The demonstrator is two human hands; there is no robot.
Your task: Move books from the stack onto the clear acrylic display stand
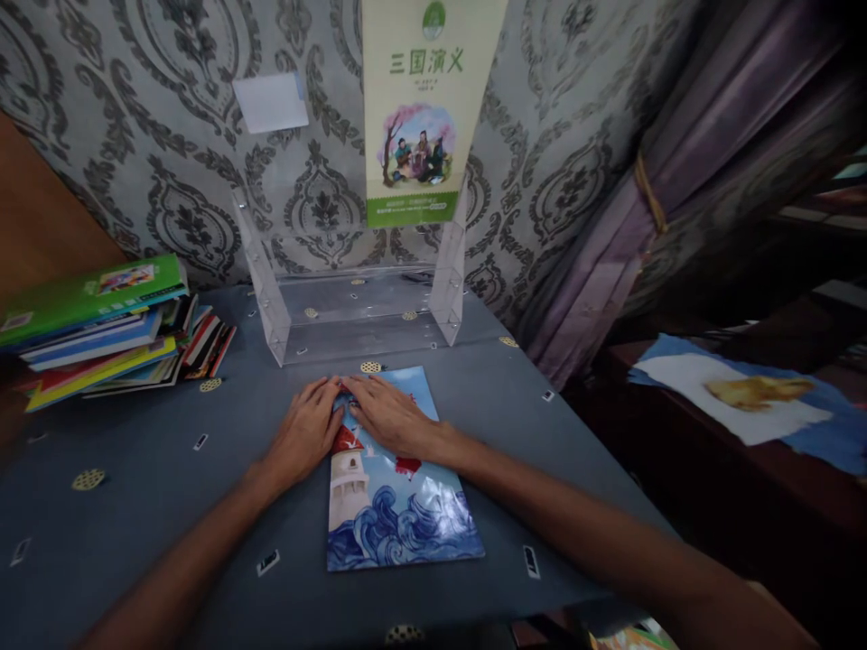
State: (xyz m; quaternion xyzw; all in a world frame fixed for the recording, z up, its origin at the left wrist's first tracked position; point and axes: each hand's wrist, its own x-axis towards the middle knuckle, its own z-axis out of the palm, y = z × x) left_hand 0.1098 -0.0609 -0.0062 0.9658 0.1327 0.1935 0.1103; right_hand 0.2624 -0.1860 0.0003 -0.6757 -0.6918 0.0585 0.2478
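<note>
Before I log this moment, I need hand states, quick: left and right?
Left hand: open, resting at the upper left edge of the booklet.
Right hand: open, lying across the booklet's upper part.

Left: stack of books (101, 352) is lying unevenly on grey tabletop (155, 478); green book (81, 298) is topping it. Rear: clear stand (362, 318) is standing near the patterned wallpaper (318, 199). Above it, pale green panel (420, 117) is displaying Chinese characters; white card (271, 103) is showing to its left. Right: purple curtain (596, 262) is hanging, gathered by tie (650, 191). Beyond table edge, white sheet (751, 422) with yellow-brown figure is overlying blue sheet (832, 444).
</note>
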